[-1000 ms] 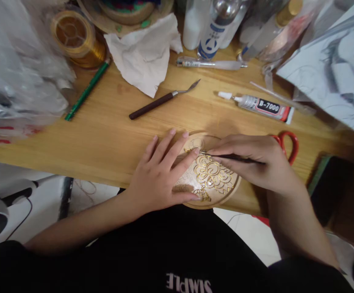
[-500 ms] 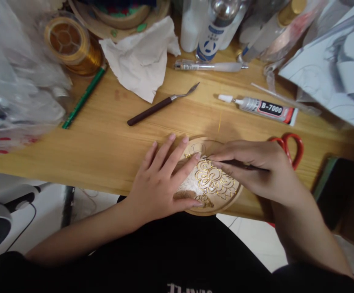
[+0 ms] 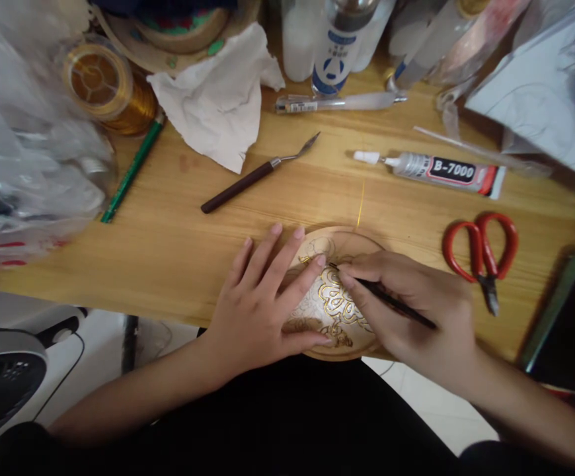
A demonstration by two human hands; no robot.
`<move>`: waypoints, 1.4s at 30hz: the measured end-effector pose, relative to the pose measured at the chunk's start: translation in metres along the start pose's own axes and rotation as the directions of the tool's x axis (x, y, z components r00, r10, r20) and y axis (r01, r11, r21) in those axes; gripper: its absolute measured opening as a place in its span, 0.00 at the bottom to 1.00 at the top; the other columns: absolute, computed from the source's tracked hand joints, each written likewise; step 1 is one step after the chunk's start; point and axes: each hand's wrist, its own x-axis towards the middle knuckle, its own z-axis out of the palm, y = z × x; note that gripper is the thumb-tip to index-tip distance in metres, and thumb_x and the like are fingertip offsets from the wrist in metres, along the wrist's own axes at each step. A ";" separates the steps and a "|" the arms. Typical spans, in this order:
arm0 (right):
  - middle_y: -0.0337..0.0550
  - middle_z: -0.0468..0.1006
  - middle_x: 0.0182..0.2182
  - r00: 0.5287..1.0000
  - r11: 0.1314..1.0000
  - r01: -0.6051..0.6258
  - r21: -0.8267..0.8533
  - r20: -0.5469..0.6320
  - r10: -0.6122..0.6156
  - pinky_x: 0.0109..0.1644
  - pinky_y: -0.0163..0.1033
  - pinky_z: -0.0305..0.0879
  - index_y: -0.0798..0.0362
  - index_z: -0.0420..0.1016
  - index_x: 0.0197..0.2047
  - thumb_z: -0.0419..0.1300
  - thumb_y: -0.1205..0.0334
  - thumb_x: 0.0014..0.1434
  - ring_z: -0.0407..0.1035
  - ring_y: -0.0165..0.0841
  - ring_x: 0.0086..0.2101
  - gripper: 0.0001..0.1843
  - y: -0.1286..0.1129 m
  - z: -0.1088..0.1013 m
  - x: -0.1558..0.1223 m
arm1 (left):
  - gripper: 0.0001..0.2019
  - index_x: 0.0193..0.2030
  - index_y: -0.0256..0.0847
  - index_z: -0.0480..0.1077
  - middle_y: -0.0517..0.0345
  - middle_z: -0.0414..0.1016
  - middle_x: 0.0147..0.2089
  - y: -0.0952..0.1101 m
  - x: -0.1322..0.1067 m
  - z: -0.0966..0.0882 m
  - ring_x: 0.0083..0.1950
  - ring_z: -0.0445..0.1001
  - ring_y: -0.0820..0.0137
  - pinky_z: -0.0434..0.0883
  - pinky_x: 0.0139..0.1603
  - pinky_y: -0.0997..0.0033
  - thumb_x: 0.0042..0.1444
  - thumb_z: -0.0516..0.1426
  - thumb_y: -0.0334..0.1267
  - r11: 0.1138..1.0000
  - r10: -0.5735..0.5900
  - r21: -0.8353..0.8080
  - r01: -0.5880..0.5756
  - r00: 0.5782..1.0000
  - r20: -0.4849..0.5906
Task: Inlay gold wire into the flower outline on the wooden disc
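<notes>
A round wooden disc (image 3: 367,347) lies at the table's front edge, its pale face covered with a flower design (image 3: 334,297) outlined in gold wire. My left hand (image 3: 258,297) rests on the disc's left side with fingers spread, its index fingertip near the upper outline and its thumb lower down. My right hand (image 3: 411,304) pinches slim black tweezers (image 3: 391,303), their tips on the disc close to my left index fingertip. The right hand covers the disc's right part. A loose strand of gold wire (image 3: 361,203) sticks out beyond the disc's far rim.
Red-handled snips (image 3: 483,254) lie right of the disc, near a dark box-like object (image 3: 565,324). Farther back are a glue tube (image 3: 449,172), a palette knife (image 3: 260,175), a pen (image 3: 340,102), crumpled paper (image 3: 218,99), a green pencil (image 3: 133,168), a gold wire spool (image 3: 109,86) and bottles (image 3: 337,53).
My right hand has shifted slightly down and toward me, its tweezers now tilted more steeply and covering more of the flower. The red snips have come fully into view. My left hand keeps its place on the disc.
</notes>
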 end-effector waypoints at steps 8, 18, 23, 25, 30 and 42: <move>0.42 0.81 0.33 1.000 1.000 0.014 -0.016 -0.022 -0.015 0.36 0.35 0.74 0.51 0.74 0.44 0.61 0.72 0.60 0.77 0.31 0.33 0.10 0.000 0.003 -0.003 | 0.38 0.69 0.40 0.60 0.38 0.55 0.71 0.000 0.000 0.001 0.73 0.52 0.43 0.52 0.69 0.42 0.61 0.47 0.66 1.000 -0.002 0.007 0.002 1.000 -0.001; 0.43 0.82 0.40 0.954 0.981 0.196 -0.001 0.231 -0.190 0.41 0.35 0.75 0.51 0.75 0.48 0.60 0.68 0.63 0.78 0.34 0.42 0.10 0.019 -0.026 0.013 | 0.39 0.69 0.42 0.58 0.38 0.54 0.72 -0.001 -0.001 0.001 0.73 0.51 0.44 0.50 0.70 0.43 0.60 0.48 0.67 1.000 -0.007 -0.017 0.007 1.000 0.017; 0.41 0.82 0.42 0.948 0.983 0.181 0.039 0.260 -0.185 0.45 0.37 0.76 0.46 0.76 0.49 0.60 0.67 0.62 0.78 0.34 0.43 0.12 0.024 -0.028 0.019 | 0.39 0.69 0.41 0.59 0.38 0.54 0.72 -0.001 0.000 0.001 0.73 0.51 0.44 0.49 0.70 0.43 0.59 0.49 0.67 1.000 -0.010 -0.020 0.010 1.000 0.008; 0.41 0.83 0.43 0.946 0.983 0.179 0.049 0.264 -0.186 0.46 0.37 0.76 0.47 0.77 0.49 0.61 0.67 0.62 0.78 0.34 0.44 0.12 0.025 -0.029 0.020 | 0.39 0.69 0.40 0.60 0.37 0.54 0.72 -0.001 0.000 0.000 0.73 0.52 0.43 0.50 0.70 0.42 0.60 0.49 0.66 1.000 -0.005 -0.021 0.005 1.000 0.010; 0.41 0.83 0.44 0.953 0.988 0.143 0.062 0.260 -0.154 0.47 0.35 0.75 0.48 0.77 0.48 0.62 0.67 0.61 0.78 0.32 0.43 0.12 0.026 -0.028 0.021 | 0.39 0.68 0.39 0.61 0.36 0.55 0.71 -0.001 0.001 -0.001 0.72 0.53 0.41 0.51 0.69 0.42 0.60 0.48 0.66 1.000 0.001 -0.017 -0.001 1.000 0.014; 0.38 0.82 0.36 0.985 0.992 0.121 -0.041 0.125 -0.115 0.36 0.35 0.74 0.47 0.75 0.46 0.63 0.69 0.60 0.78 0.32 0.35 0.11 0.017 -0.016 0.006 | 0.37 0.69 0.40 0.59 0.37 0.54 0.72 0.000 0.001 -0.002 0.73 0.51 0.43 0.51 0.69 0.43 0.61 0.49 0.64 1.000 -0.011 -0.019 0.012 1.000 0.022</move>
